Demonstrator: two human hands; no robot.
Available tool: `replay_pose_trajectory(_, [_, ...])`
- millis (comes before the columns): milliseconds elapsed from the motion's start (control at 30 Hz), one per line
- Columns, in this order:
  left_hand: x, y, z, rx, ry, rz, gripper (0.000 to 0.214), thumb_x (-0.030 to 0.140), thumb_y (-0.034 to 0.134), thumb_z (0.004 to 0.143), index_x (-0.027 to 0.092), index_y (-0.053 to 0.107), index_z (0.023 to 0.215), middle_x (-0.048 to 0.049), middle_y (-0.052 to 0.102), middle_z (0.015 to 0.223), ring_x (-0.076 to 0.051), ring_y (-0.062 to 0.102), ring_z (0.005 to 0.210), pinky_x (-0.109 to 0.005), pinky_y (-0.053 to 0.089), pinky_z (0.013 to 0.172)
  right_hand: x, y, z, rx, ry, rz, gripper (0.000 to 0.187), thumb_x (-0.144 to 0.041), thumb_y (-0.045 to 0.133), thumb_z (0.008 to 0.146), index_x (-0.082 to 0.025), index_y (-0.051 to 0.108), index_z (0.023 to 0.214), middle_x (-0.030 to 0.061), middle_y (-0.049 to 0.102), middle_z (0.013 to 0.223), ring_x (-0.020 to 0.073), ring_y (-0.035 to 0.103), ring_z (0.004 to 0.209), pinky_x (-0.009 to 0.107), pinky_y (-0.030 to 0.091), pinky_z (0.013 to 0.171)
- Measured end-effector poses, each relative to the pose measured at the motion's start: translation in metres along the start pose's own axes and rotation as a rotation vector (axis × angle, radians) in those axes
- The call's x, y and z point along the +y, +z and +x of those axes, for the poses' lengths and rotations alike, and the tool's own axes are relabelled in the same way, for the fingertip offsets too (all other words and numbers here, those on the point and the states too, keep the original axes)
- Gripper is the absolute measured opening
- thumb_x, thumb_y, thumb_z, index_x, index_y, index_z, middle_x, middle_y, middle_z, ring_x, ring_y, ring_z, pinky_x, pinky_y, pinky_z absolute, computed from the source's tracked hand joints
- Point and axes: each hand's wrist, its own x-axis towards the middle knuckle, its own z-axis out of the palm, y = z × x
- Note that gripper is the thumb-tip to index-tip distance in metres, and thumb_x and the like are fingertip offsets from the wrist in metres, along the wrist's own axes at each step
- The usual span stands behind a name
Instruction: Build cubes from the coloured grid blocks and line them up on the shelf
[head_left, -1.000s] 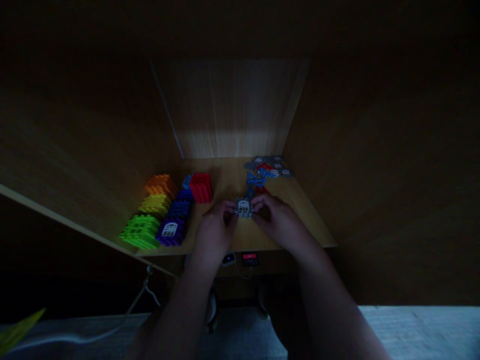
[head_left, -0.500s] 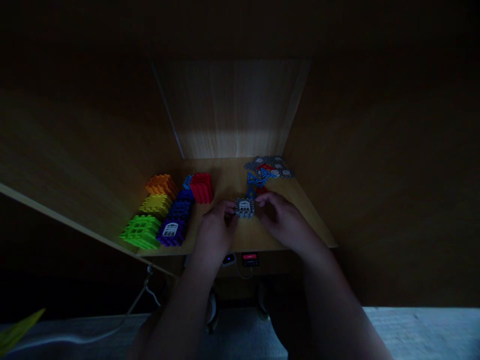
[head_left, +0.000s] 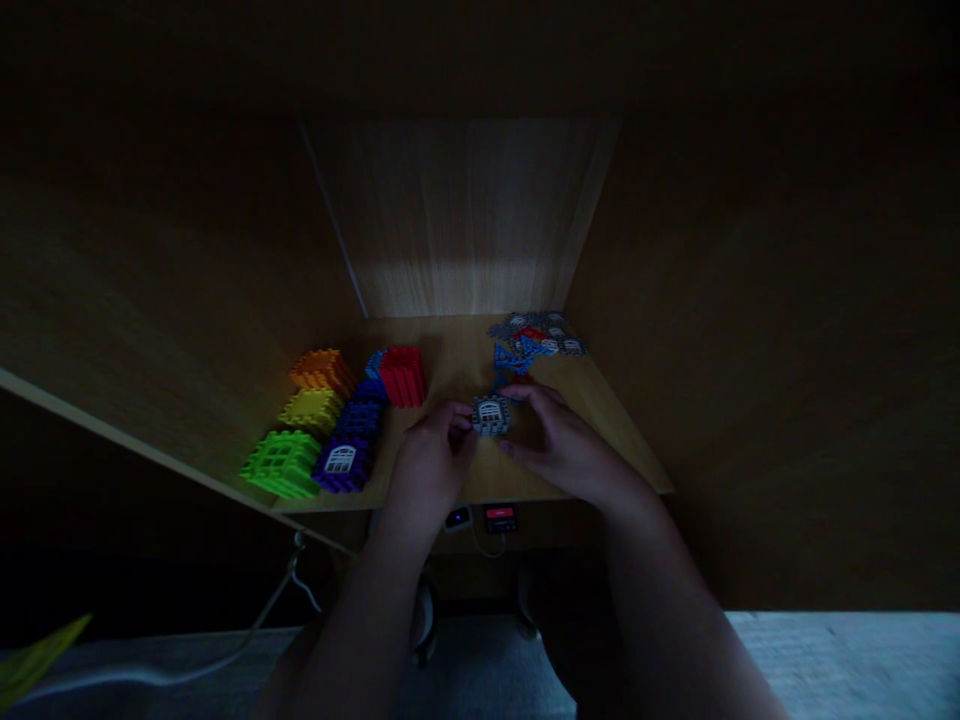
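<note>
Your left hand (head_left: 431,460) and your right hand (head_left: 559,445) meet over the counter (head_left: 457,360), a bit in front of its near edge. Between them sits a small grey block (head_left: 491,414) with a white window shape on top. The fingers of your left hand are curled in and pinch the block's left side. Your right hand's fingers are spread out loosely. Their tips touch the block's right side and top edge, but it is too dark to tell how tight that hold is. The block looks like it is at the counter top or just above it; you cannot tell which.

Just behind the block lies a pile of loose flat pieces (head_left: 536,340) in grey, blue and red, spread toward the far right corner.

To the left stand finished cubes in two rows. A red cube (head_left: 403,374) is nearest the block. A dark blue cube (head_left: 362,412) and a purple cube (head_left: 341,461) with a white window come next, toward you. Beside them are an orange cube (head_left: 322,368), a yellow cube (head_left: 311,408) and a green cube (head_left: 281,462).

Under the counter's front edge glow two small lights (head_left: 480,518).
</note>
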Motion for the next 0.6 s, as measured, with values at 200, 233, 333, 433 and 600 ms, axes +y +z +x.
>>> replay_pose_trajectory(200, [0.0033, -0.0024, 0.0009, -0.025, -0.026, -0.010, 0.027, 0.003, 0.069, 0.091, 0.022, 0.070, 0.109, -0.0012, 0.082, 0.100, -0.019, 0.079, 0.090, -0.031, 0.061, 0.086, 0.0067, 0.0039, 0.0004, 0.034, -0.031, 0.021, 0.051, -0.031, 0.078, 0.097, -0.031, 0.055, 0.143, 0.0093, 0.067, 0.146, 0.0287, 0.062, 0.141, 0.053, 0.050, 0.123])
replay_pose_trajectory(233, [0.0032, -0.0024, 0.0009, -0.027, -0.030, -0.018, 0.027, 0.003, 0.069, 0.091, 0.022, 0.070, 0.110, -0.0011, 0.082, 0.100, -0.019, 0.080, 0.091, -0.031, 0.061, 0.086, 0.0074, 0.0044, 0.0006, 0.035, -0.030, 0.020, 0.052, -0.031, 0.077, 0.097, -0.031, 0.055, 0.144, 0.0097, 0.067, 0.146, 0.0288, 0.063, 0.140, 0.054, 0.050, 0.122])
replay_pose_trajectory(333, [0.0027, -0.0023, 0.0006, -0.029, -0.031, -0.034, 0.027, 0.003, 0.069, 0.091, 0.022, 0.070, 0.110, -0.0010, 0.082, 0.100, -0.019, 0.080, 0.092, -0.030, 0.062, 0.086, 0.0088, 0.0053, 0.0012, 0.033, -0.027, 0.020, 0.053, -0.030, 0.077, 0.097, -0.030, 0.054, 0.145, 0.0105, 0.068, 0.145, 0.0289, 0.064, 0.139, 0.054, 0.051, 0.121])
replay_pose_trajectory(433, [0.0033, -0.0027, 0.0003, -0.030, -0.035, -0.032, 0.027, 0.004, 0.070, 0.090, 0.023, 0.070, 0.110, -0.0008, 0.082, 0.100, -0.019, 0.079, 0.092, -0.031, 0.061, 0.087, 0.0090, 0.0056, 0.0013, 0.029, -0.025, 0.021, 0.053, -0.029, 0.077, 0.097, -0.030, 0.053, 0.145, 0.0099, 0.068, 0.145, 0.0283, 0.064, 0.139, 0.053, 0.051, 0.121])
replay_pose_trajectory(600, [0.0049, -0.0043, -0.0001, -0.037, -0.029, -0.039, 0.027, 0.005, 0.068, 0.090, 0.023, 0.069, 0.109, -0.0009, 0.082, 0.100, -0.019, 0.079, 0.091, -0.032, 0.062, 0.087, 0.0075, 0.0047, 0.0008, 0.023, -0.013, 0.013, 0.051, -0.030, 0.076, 0.098, -0.029, 0.054, 0.144, 0.0098, 0.068, 0.146, 0.0282, 0.064, 0.139, 0.053, 0.050, 0.120])
